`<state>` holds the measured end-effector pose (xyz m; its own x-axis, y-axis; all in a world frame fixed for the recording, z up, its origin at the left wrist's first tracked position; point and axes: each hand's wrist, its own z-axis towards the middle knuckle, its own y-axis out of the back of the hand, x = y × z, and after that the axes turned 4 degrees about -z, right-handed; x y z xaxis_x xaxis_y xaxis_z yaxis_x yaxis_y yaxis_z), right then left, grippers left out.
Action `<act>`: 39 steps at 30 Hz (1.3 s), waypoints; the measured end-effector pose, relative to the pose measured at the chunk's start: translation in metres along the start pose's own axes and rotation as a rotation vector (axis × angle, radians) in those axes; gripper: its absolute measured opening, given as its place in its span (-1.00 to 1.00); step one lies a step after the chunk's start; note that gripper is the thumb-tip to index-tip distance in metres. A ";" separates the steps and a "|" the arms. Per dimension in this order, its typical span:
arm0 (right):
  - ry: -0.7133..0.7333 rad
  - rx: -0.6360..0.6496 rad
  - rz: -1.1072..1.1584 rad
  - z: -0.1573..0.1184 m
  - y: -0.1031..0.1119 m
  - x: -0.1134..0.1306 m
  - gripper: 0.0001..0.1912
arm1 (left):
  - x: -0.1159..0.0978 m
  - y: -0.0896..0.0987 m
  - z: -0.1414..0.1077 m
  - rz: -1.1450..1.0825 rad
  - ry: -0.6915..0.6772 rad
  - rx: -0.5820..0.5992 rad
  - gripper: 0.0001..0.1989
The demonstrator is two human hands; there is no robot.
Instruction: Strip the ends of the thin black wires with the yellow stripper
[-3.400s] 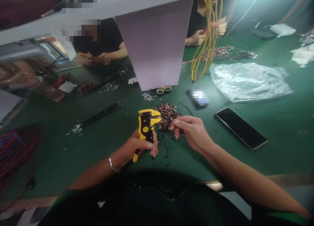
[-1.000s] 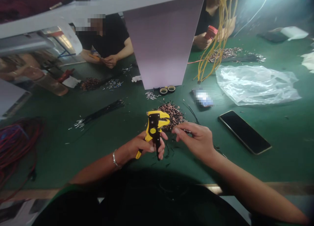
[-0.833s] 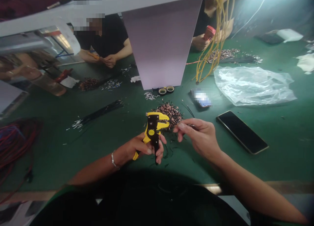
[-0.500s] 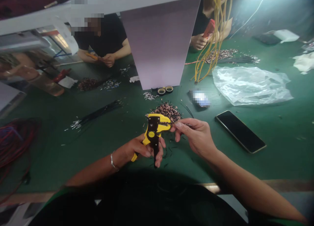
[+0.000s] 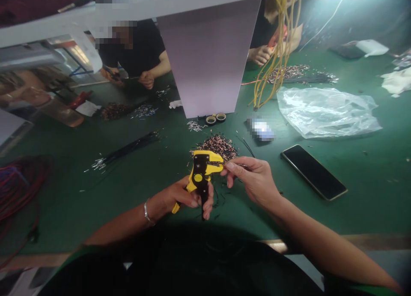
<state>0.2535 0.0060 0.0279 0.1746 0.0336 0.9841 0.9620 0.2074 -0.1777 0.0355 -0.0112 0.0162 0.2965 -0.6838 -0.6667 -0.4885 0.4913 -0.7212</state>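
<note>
My left hand (image 5: pixel 189 195) is wrapped round the handles of a yellow and black wire stripper (image 5: pixel 199 171), held with its jaws pointing right. Close to those jaws, my right hand (image 5: pixel 252 174) pinches a thin dark wire (image 5: pixel 242 165) between thumb and fingers. The wire's end reaches the jaws; whether it is clamped I cannot tell. Just beyond the tool lies a heap of short copper and black wire pieces (image 5: pixel 220 145), and more black scraps lie on the green table below it.
A phone (image 5: pixel 314 171) lies to the right, before a clear plastic bag (image 5: pixel 327 112). Tape rolls (image 5: pixel 215 118) sit at the panel's foot (image 5: pixel 212 64). Left are a black wire bundle (image 5: pixel 128 149) and red cable coil (image 5: pixel 19 193). Yellow wires (image 5: pixel 279 43) hang ahead; co-workers sit opposite.
My hands stay nearly in place, the right fingers shifting slightly at the jaws. Across the table, the co-worker on the left has moved both hands and the tool.
</note>
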 end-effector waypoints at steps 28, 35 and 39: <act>-0.051 0.010 0.042 0.001 -0.002 0.004 -0.85 | 0.005 0.000 -0.005 0.052 -0.073 -0.066 -0.81; -0.047 0.000 0.039 0.002 -0.002 0.003 -0.86 | 0.005 -0.002 -0.006 0.087 -0.083 -0.107 -0.85; -0.048 0.003 0.042 0.002 -0.002 0.002 -0.85 | 0.006 -0.004 -0.007 0.122 -0.093 -0.148 -0.84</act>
<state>0.2518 0.0075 0.0305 0.2046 0.0892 0.9748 0.9534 0.2074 -0.2191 0.0335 -0.0206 0.0161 0.2990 -0.5679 -0.7669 -0.6383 0.4783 -0.6031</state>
